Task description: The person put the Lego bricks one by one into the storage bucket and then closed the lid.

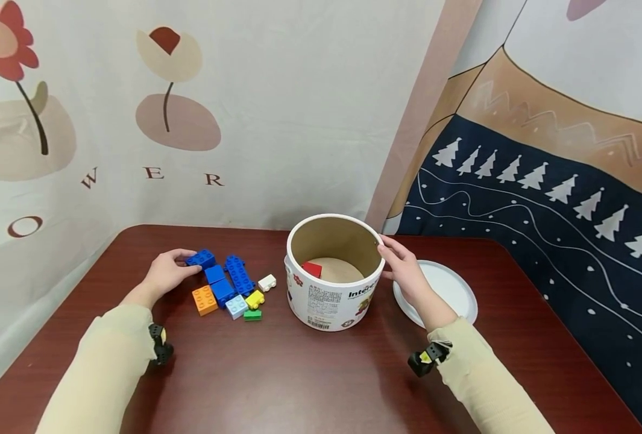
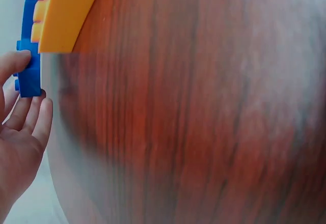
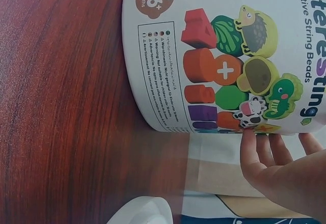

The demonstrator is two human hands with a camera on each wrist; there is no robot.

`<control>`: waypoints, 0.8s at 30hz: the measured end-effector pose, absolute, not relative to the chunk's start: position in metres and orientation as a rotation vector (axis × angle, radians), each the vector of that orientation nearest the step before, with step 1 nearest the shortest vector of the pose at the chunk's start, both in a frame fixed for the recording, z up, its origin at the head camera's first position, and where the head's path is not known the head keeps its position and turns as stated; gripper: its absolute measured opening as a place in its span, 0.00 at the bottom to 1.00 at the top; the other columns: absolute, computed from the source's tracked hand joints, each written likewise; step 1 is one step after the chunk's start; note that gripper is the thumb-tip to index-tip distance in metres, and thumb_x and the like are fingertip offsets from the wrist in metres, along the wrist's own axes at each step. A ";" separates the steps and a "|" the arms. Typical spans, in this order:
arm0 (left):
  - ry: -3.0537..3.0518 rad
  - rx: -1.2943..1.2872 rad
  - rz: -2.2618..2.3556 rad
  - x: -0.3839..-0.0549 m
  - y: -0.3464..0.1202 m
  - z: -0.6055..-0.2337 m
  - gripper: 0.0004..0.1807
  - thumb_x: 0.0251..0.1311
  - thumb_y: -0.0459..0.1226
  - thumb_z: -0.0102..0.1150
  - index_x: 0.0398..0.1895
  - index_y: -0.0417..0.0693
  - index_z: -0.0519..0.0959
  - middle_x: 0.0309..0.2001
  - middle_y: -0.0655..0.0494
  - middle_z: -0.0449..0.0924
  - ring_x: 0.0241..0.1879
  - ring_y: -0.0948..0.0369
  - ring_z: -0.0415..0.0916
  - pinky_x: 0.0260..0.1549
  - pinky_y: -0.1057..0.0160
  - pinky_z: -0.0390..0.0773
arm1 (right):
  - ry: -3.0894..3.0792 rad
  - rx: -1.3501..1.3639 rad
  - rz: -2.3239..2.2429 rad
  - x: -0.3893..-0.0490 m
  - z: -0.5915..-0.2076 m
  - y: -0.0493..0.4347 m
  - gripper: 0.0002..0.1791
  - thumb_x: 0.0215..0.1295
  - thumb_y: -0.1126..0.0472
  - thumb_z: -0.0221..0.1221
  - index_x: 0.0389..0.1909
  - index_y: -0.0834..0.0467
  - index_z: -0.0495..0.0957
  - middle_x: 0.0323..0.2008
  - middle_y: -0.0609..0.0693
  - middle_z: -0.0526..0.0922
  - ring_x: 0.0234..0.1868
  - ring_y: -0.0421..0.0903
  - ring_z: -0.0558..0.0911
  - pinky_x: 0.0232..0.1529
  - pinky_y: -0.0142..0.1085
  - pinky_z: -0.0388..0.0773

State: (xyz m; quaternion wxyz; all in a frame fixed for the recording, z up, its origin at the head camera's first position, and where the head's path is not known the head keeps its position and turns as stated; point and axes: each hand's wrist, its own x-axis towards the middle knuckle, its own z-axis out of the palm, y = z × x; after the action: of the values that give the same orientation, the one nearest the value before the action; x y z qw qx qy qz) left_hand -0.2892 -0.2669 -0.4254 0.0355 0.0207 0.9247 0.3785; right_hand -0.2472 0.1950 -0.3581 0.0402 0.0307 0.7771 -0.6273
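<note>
At the far left of the brick group, my left hand point(image 1: 166, 276) pinches a blue brick point(image 1: 201, 259) between thumb and fingers. The left wrist view shows the thumb on the studded side of this brick point(image 2: 31, 74) and the fingers at its other side. My right hand point(image 1: 407, 274) holds the right rim of a white printed bucket point(image 1: 334, 304), which stands upright. In the right wrist view, its fingers point(image 3: 249, 150) touch the bucket's outer wall. A red brick point(image 1: 312, 269) lies inside the bucket.
Beside the left hand lie an orange brick point(image 1: 204, 300), more blue bricks point(image 1: 214, 274), a blue wheeled base point(image 1: 239, 274), a light blue brick point(image 1: 236, 306), and small yellow point(image 1: 255, 299), green point(image 1: 252, 315) and white pieces point(image 1: 267, 283). A white lid point(image 1: 451, 289) lies right of the bucket.
</note>
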 end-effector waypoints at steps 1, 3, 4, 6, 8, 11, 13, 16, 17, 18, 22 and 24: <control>2.841 0.060 1.172 -0.288 -0.268 -0.424 0.30 0.64 0.44 0.53 0.61 0.31 0.65 0.58 0.27 0.65 0.54 0.37 0.66 0.54 0.41 0.70 | 2.381 0.093 -1.922 -0.247 -0.358 0.195 0.26 0.73 0.55 0.44 0.69 0.56 0.59 0.67 0.60 0.62 0.66 0.57 0.66 0.59 0.52 0.70; 2.843 0.053 1.190 -0.286 -0.271 -0.423 0.30 0.64 0.45 0.53 0.61 0.32 0.65 0.58 0.27 0.65 0.55 0.37 0.66 0.54 0.41 0.70 | 2.384 0.085 -1.923 -0.247 -0.358 0.195 0.26 0.73 0.55 0.44 0.69 0.56 0.59 0.67 0.60 0.62 0.66 0.57 0.66 0.59 0.52 0.70; 2.843 0.050 1.197 -0.285 -0.273 -0.422 0.30 0.64 0.45 0.53 0.61 0.32 0.65 0.58 0.27 0.65 0.54 0.38 0.66 0.54 0.41 0.70 | 2.384 0.081 -1.926 -0.247 -0.358 0.195 0.26 0.73 0.55 0.44 0.69 0.56 0.58 0.67 0.61 0.62 0.66 0.57 0.66 0.59 0.52 0.70; 2.843 0.047 1.209 -0.284 -0.276 -0.421 0.31 0.64 0.46 0.53 0.61 0.31 0.65 0.58 0.27 0.65 0.54 0.38 0.66 0.54 0.41 0.71 | 2.384 0.079 -1.929 -0.248 -0.358 0.195 0.26 0.73 0.55 0.44 0.69 0.57 0.58 0.67 0.61 0.62 0.66 0.57 0.66 0.58 0.51 0.71; 2.843 0.038 1.216 -0.282 -0.279 -0.419 0.32 0.64 0.47 0.53 0.61 0.31 0.64 0.58 0.27 0.65 0.54 0.38 0.66 0.54 0.41 0.71 | 2.383 0.086 -1.929 -0.248 -0.357 0.194 0.26 0.73 0.55 0.44 0.69 0.56 0.58 0.67 0.60 0.63 0.66 0.57 0.66 0.58 0.51 0.71; 2.848 0.029 1.220 -0.280 -0.282 -0.417 0.32 0.64 0.48 0.52 0.62 0.31 0.64 0.58 0.27 0.64 0.54 0.38 0.65 0.53 0.41 0.71 | 2.379 0.092 -1.930 -0.248 -0.357 0.194 0.26 0.73 0.55 0.44 0.69 0.56 0.59 0.67 0.60 0.63 0.66 0.56 0.66 0.58 0.51 0.71; 2.851 0.024 1.224 -0.279 -0.284 -0.415 0.33 0.64 0.48 0.52 0.62 0.31 0.63 0.59 0.27 0.64 0.54 0.37 0.65 0.53 0.41 0.71 | 2.378 0.091 -1.930 -0.247 -0.357 0.194 0.26 0.73 0.55 0.44 0.69 0.56 0.58 0.67 0.60 0.63 0.66 0.56 0.66 0.58 0.51 0.71; 2.849 0.014 1.240 -0.277 -0.283 -0.410 0.33 0.65 0.49 0.51 0.63 0.31 0.63 0.59 0.27 0.63 0.54 0.37 0.64 0.53 0.40 0.71 | 2.379 0.084 -1.932 -0.246 -0.356 0.194 0.27 0.73 0.54 0.44 0.70 0.56 0.58 0.68 0.60 0.62 0.66 0.57 0.66 0.58 0.51 0.70; 2.846 0.009 1.244 -0.277 -0.283 -0.408 0.33 0.65 0.49 0.50 0.63 0.32 0.63 0.59 0.27 0.64 0.55 0.37 0.64 0.54 0.40 0.70 | 2.380 0.086 -1.932 -0.246 -0.356 0.194 0.26 0.73 0.54 0.44 0.70 0.56 0.58 0.68 0.61 0.62 0.66 0.57 0.65 0.59 0.51 0.70; 2.844 0.007 1.247 -0.276 -0.282 -0.406 0.33 0.65 0.50 0.50 0.63 0.32 0.63 0.59 0.28 0.64 0.55 0.37 0.64 0.54 0.39 0.70 | 2.379 0.084 -1.931 -0.245 -0.355 0.194 0.27 0.73 0.54 0.44 0.70 0.57 0.57 0.68 0.61 0.61 0.66 0.57 0.65 0.59 0.51 0.70; 2.842 0.003 1.265 -0.274 -0.279 -0.397 0.33 0.65 0.49 0.51 0.63 0.32 0.63 0.59 0.28 0.64 0.55 0.38 0.65 0.54 0.39 0.69 | 2.372 0.084 -1.930 -0.243 -0.354 0.193 0.26 0.73 0.55 0.44 0.70 0.56 0.57 0.68 0.61 0.61 0.67 0.57 0.65 0.59 0.52 0.69; 2.843 0.014 1.275 -0.273 -0.277 -0.392 0.33 0.65 0.50 0.51 0.62 0.33 0.64 0.59 0.29 0.65 0.55 0.38 0.65 0.54 0.39 0.69 | 2.370 0.083 -1.929 -0.242 -0.353 0.193 0.26 0.73 0.55 0.44 0.70 0.56 0.57 0.68 0.61 0.61 0.67 0.57 0.64 0.60 0.52 0.68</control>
State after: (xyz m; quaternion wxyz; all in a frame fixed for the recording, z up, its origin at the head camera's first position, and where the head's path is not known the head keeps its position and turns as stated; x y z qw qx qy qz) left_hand -0.2730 -0.2775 -0.3922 0.0130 0.0044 0.9124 0.4091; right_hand -0.2425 0.1929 -0.3533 0.0425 0.0272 0.7745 -0.6306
